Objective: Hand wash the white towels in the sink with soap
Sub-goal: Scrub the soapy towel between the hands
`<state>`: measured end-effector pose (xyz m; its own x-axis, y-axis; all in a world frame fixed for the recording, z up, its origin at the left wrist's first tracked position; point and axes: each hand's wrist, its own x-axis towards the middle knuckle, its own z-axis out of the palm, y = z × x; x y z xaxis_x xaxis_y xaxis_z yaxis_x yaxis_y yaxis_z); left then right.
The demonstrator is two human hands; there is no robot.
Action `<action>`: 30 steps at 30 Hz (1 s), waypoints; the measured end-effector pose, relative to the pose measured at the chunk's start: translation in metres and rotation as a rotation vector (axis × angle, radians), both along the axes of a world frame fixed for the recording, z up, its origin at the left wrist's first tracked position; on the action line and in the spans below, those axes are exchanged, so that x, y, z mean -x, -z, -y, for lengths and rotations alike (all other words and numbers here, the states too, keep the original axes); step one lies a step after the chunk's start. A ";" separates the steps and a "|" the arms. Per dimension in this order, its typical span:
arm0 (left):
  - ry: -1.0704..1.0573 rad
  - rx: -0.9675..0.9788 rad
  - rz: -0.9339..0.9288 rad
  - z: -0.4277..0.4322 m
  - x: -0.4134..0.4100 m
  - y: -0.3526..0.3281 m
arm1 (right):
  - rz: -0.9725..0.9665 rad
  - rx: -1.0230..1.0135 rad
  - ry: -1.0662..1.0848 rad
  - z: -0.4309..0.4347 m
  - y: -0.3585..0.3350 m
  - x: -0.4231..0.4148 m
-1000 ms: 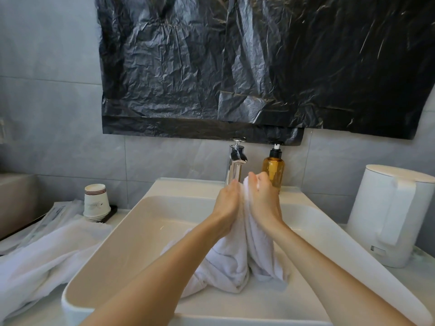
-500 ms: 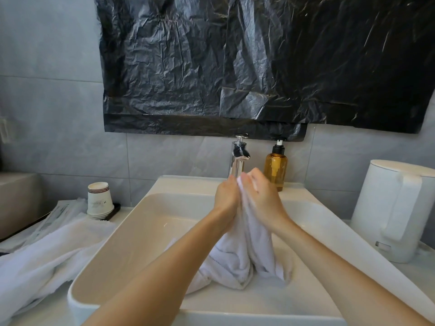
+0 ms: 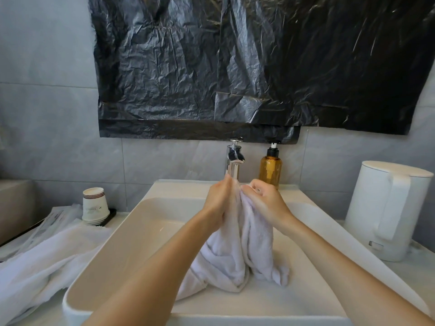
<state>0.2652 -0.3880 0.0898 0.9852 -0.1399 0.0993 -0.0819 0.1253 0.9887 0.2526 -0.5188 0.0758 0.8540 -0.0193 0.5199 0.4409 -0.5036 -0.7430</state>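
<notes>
Head view: the left grip (image 3: 217, 202) and the right grip (image 3: 267, 201) meet over the middle of the white rectangular ceramic sink (image 3: 131, 243). Each has its fingers curled round a bunched upper fold of the white terry towel (image 3: 235, 260). The two bunches are pressed side by side just in front of the chrome tap (image 3: 233, 161), and the rest of the cloth hangs down to lie crumpled on the basin floor.

This looks like the scrubbing step. To do it well, rub the two held folds against each other in short opposed strokes, then shift the holds along the cloth so every part gets worked. Hold the bunch low inside the basin so drips fall there and not on the desk (image 3: 412, 271). The amber pump bottle of soap (image 3: 270, 169) stands just right of the tap, within reach if more is wanted. A second white towel (image 3: 47, 262) lies on the desk left of the sink, apparently unwashed.

No suds or running water show, so I cannot tell whether the towel is soaped or even wet. The left grip's fingertips are hidden by the cloth, the tap's lower part sits behind the hands, and both forearms cross the sink's near rim
</notes>
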 end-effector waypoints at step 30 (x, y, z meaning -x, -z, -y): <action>0.105 -0.633 0.088 -0.028 -0.019 0.022 | 0.286 -0.555 0.496 0.048 -0.039 0.006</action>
